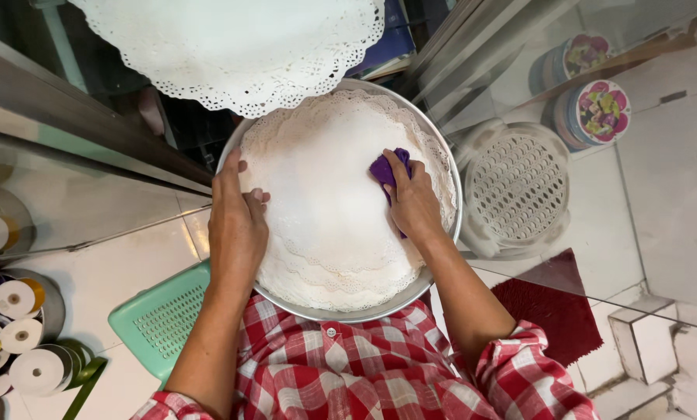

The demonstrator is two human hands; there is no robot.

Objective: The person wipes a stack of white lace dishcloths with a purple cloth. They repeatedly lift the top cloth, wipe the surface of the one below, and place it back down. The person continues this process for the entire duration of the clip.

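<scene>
A round metal tray [442,167] is held on the lap, lined with a stack of white lace doilies [329,202]. A crumpled purple cloth [386,169], lengthwise toward the person, is gripped by the right hand [412,204]; the left hand [235,225] is pressed flat, fingers open. Two round flowered tins [593,113] stand at upper right.

Around the edges of the frame
Ribbon spools [14,334] lower left, green stool [158,315] beside them, white perforated basket [517,187] right, red mat [554,307] below it.
</scene>
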